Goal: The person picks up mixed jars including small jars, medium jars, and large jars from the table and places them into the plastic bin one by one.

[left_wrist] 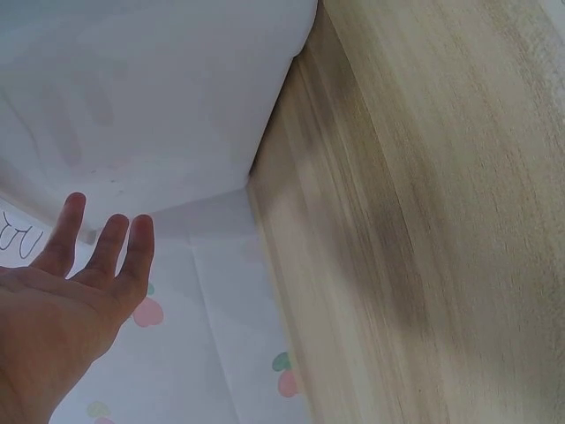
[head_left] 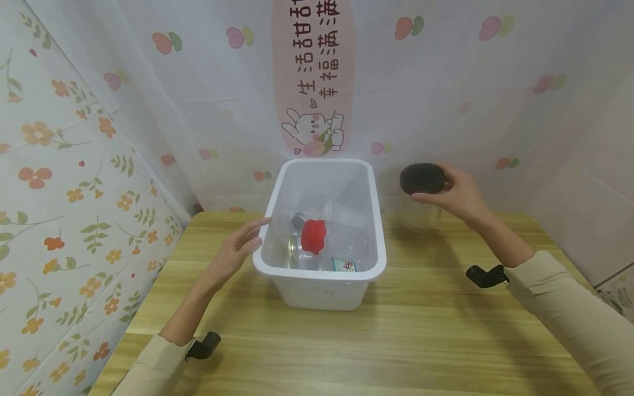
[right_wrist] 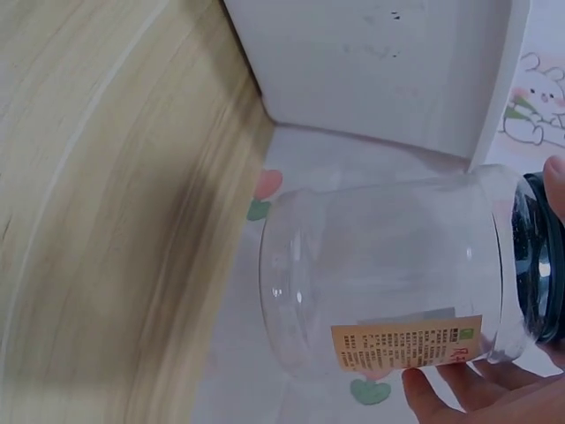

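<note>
My right hand (head_left: 458, 195) grips a clear jar (right_wrist: 388, 265) by its black lid (head_left: 422, 179), to the right of the white bin (head_left: 319, 289). An orange printed label (right_wrist: 406, 343) is on the jar's side, and the jar looks see-through with nothing inside. Whether its base touches the table cannot be told. My left hand (head_left: 238, 250) is at the bin's left rim, fingers extended and holding nothing. Inside the bin lie several clear containers, a red lid-like piece (head_left: 313, 236) and a jar with a gold-coloured lid (head_left: 291, 253).
The bin stands on a wood-grain table (head_left: 317, 352) near its back edge. A printed curtain (head_left: 446, 93) hangs behind, and a flowered cloth (head_left: 74, 220) lines the left side. Black wrist mounts (head_left: 487, 276) stick out from both sleeves.
</note>
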Available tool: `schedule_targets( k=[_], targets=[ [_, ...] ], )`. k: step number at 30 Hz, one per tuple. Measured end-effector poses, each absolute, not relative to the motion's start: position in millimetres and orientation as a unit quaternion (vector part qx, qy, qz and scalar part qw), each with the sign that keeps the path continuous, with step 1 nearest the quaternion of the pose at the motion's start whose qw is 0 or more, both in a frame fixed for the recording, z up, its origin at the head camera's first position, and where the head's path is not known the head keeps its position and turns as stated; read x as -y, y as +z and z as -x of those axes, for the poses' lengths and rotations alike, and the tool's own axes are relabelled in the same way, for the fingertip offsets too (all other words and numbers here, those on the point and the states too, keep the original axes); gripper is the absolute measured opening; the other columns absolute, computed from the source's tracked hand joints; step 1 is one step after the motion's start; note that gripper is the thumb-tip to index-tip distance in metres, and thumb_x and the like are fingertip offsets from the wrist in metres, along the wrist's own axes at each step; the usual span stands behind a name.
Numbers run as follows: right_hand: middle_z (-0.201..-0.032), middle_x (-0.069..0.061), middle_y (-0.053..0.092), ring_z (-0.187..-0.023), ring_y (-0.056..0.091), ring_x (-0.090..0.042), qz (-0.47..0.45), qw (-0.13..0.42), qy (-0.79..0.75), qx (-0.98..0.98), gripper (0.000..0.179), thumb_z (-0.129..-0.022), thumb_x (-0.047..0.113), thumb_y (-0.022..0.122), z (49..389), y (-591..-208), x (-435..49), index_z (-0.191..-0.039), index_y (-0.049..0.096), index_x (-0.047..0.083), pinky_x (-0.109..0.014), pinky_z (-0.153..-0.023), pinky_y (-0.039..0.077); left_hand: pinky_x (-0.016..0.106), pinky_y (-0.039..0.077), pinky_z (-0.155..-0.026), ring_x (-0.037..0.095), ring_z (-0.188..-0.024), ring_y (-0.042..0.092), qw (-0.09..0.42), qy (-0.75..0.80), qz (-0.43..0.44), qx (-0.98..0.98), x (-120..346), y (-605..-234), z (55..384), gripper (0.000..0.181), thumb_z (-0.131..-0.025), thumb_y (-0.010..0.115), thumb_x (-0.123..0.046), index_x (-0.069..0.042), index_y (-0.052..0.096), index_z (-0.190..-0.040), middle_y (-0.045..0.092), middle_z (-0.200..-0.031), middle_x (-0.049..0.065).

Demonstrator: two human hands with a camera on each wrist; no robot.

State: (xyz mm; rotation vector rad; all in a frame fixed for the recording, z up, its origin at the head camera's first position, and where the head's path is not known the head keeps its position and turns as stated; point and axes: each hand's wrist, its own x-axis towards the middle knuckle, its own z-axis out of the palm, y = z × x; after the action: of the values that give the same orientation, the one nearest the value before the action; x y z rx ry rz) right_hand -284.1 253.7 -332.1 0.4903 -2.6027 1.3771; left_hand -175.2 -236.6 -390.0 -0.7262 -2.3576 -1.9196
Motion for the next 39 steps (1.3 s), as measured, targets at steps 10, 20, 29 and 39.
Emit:
schedule_targets(
  k=[10, 20, 29, 39],
  targets=[
    [-0.129, -0.006, 0.061, -0.105, 0.058, -0.02, -0.182, 0.084, 0.433, 0.879, 0.072, -0.08, 0.022, 0.09, 281, -321, -244, -0.143, 0.055, 0.014, -0.025, -0.081, 0.045, 0.061, 0.034, -0.104, 0.036, -0.139, 0.041, 0.009, -0.612, 0.229, 0.757, 236, -390, 176, 0.047, -0.104, 0.051, -0.011, -0.006, 0.046, -0.15, 0.042, -0.155, 0.013],
    [-0.129, -0.007, 0.062, -0.11, 0.057, -0.021, -0.203, 0.089, 0.403, 0.888, 0.075, -0.075, 0.025, 0.094, 280, -308, -232, -0.14, 0.058, 0.014, -0.04, -0.088, 0.044, 0.062, 0.034, -0.104, 0.036, -0.139, 0.04, 0.008, -0.615, 0.233, 0.754, 237, -391, 176, 0.047, -0.104, 0.051, -0.011, -0.006, 0.045, -0.151, 0.042, -0.155, 0.014],
    [-0.125, -0.006, 0.065, -0.106, 0.058, -0.019, -0.231, 0.101, 0.404, 0.879, 0.075, -0.072, 0.021, 0.095, 281, -298, -223, -0.138, 0.061, 0.011, -0.034, -0.087, 0.044, 0.062, 0.035, -0.103, 0.037, -0.137, 0.043, 0.01, -0.608, 0.226, 0.761, 236, -391, 176, 0.047, -0.104, 0.051, -0.012, -0.008, 0.046, -0.151, 0.044, -0.153, 0.016],
    [-0.126, -0.009, 0.064, -0.111, 0.057, -0.026, -0.246, 0.109, 0.396, 0.878, 0.077, -0.069, 0.019, 0.097, 281, -288, -216, -0.137, 0.06, 0.008, -0.052, -0.092, 0.043, 0.059, 0.037, -0.102, 0.035, -0.134, 0.046, 0.009, -0.603, 0.227, 0.765, 236, -390, 175, 0.046, -0.105, 0.049, -0.013, -0.008, 0.045, -0.151, 0.047, -0.15, 0.017]
  ],
)
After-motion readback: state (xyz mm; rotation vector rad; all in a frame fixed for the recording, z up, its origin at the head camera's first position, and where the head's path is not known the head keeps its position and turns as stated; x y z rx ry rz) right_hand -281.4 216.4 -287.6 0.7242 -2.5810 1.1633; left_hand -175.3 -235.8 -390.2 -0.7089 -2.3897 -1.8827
